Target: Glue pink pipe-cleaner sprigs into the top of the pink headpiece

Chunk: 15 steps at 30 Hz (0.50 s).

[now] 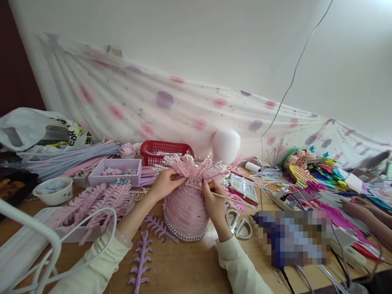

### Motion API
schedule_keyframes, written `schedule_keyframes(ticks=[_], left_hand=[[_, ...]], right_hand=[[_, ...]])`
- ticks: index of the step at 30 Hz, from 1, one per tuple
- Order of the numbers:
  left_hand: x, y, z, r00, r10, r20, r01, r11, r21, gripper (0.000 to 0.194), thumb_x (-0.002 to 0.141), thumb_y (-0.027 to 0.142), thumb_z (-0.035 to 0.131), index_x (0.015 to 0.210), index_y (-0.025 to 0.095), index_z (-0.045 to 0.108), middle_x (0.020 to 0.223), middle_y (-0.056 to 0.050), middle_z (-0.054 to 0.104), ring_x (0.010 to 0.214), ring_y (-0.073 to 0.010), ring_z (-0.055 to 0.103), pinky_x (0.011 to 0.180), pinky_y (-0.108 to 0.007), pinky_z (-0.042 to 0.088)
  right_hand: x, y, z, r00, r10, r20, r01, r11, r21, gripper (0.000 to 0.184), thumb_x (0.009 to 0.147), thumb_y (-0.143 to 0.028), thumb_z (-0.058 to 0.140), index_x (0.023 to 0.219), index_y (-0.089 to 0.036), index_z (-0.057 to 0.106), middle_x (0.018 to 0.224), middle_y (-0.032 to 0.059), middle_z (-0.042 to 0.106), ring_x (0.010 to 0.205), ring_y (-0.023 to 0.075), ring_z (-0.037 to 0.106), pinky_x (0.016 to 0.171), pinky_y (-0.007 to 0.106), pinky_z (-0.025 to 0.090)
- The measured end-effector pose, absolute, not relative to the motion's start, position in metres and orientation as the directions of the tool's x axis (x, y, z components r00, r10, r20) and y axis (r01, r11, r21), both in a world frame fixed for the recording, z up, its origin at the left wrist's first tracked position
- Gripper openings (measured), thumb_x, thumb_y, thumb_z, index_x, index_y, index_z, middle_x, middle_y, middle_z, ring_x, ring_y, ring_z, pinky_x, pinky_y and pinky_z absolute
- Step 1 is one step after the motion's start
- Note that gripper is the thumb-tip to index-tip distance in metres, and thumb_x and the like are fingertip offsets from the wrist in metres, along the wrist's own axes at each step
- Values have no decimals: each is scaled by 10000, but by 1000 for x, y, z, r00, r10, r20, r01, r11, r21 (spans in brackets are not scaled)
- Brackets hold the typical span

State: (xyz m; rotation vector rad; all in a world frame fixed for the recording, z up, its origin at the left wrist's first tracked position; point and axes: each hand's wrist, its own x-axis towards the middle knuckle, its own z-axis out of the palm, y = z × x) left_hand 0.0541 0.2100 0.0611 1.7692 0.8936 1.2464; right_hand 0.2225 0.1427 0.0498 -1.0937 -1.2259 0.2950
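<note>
A pink dome-shaped headpiece (185, 212) wrapped in fuzzy strands stands on the table, with a string of pearls (187, 239) along its lower edge. Fluffy pink chenille leaf pieces (196, 169) and pearl sprays rise from its top. My left hand (167, 183) pinches the base of these leaf pieces at the upper left. In my right hand (213, 199) is a thin wooden stick (234, 199), its tip touching the seam below the leaves. The fingers of both hands are closed. Purple chenille sprigs (141, 261) lie just left of the headpiece.
Scissors (238, 225) lie right of my right wrist. Behind are a red basket (167, 147) and a white foam head (226, 146). A lilac box (114, 171) and pink chenille branches (104, 204) sit left. Another person's hands (364, 210) are at far right, beyond power strips.
</note>
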Motion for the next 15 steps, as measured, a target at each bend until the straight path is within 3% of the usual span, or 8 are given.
schedule_keyframes(ticks=[8,15], left_hand=[[55,207,61,285,894,346,91,-384,919,176,726,345,667,744,171,649,601,-14,669,553,-184,633,514,-267,465],[57,207,61,268,910,316,96,-352,931,120,730,294,635,701,178,624,573,-11,651,536,-179,630,524,-271,479]], right_hand=[[221,141,43,439,685,582,393,436,-810,329,814,-312,538,541,-245,366,497,-71,395,508,113,361,517,265,297],[223,143,39,476,665,576,358,452,-817,320,786,-289,563,536,-241,370,490,-82,384,504,107,350,513,258,287]])
